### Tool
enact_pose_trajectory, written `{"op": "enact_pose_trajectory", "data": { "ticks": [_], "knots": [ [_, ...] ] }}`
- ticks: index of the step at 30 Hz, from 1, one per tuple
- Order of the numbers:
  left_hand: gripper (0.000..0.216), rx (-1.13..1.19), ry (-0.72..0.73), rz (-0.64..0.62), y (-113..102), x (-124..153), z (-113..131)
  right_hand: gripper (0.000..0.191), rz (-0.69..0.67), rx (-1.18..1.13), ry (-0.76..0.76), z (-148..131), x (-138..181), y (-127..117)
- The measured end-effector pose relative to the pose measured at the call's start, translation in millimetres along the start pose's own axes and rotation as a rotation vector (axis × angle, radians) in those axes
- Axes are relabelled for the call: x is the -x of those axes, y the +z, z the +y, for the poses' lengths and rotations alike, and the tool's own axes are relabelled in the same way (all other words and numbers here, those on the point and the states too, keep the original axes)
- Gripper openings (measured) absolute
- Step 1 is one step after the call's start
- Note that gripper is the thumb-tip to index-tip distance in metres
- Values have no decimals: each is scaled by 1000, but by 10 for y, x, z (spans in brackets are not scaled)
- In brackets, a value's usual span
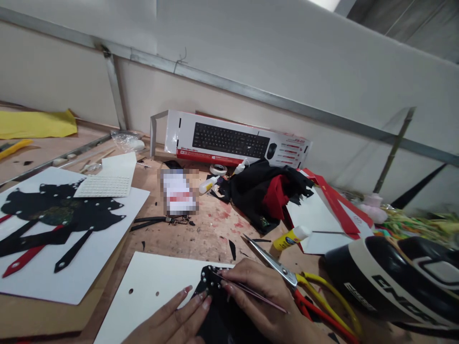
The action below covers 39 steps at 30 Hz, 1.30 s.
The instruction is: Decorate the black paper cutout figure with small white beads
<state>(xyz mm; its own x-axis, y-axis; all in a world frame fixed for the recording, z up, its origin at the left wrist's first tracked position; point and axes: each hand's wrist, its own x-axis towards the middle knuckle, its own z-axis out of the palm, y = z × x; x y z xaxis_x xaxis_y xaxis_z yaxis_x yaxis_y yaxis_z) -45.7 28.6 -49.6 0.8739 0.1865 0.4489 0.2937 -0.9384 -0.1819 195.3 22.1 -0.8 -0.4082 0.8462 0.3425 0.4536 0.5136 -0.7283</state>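
At the bottom centre a black fabric piece [206,320] with small white pearl beads [211,279] along its top end lies on a white sheet [143,272]. My left hand [175,315] rests with fingers stretched out, their tips at the fabric's left edge. In my right hand [263,296] a pair of thin pinkish tweezers [265,299] is pinched, its tips down among the beads. The lower parts of the fabric and of both hands run out of the frame.
Open scissors [301,282] lie right of my right hand, near a glue stick [290,237] and a large black-and-white bottle [387,282]. At left, a beaded black cutout [82,215] and a pearl sheet [107,185] lie on white card. A keyboard box [233,138] stands behind a black-and-red cloth [254,191].
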Motion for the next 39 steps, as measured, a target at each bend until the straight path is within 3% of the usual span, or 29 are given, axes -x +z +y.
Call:
{"op": "enact_pose_trajectory", "data": {
  "ticks": [4, 8, 10, 12, 15, 22, 26, 33, 39],
  "knots": [
    [21, 23, -66, 36, 15, -1, -37, 26, 26, -20, -25, 22, 12, 14],
    [29, 73, -205, 161, 14, 62, -53, 24, 9, -17, -26, -5, 5, 15],
    [41, 140, -251, 118, 2, 114, -58, 23, 1, -6, -11, -28, -5, 6],
    [63, 198, -292, -10, -33, 158, -72, 21, 4, -5, -5, -41, -11, -3],
    [68, 240, -280, -115, -94, 178, -109, 19, 16, -3, -5, -35, -7, -7],
    [75, 423, -293, -69, -116, 49, -189, 17, 69, -11, -46, 54, 23, 37],
    [84, 484, -276, -123, -157, -30, -225, 16, 104, -48, -64, 68, 20, 51],
    [87, 588, -298, -159, -158, -22, -250, 17, 108, -88, 57, 21, -1, 10],
    [83, 688, -313, 19, -17, 101, -248, 15, 107, -128, 258, -12, -13, -20]
  ]
}}
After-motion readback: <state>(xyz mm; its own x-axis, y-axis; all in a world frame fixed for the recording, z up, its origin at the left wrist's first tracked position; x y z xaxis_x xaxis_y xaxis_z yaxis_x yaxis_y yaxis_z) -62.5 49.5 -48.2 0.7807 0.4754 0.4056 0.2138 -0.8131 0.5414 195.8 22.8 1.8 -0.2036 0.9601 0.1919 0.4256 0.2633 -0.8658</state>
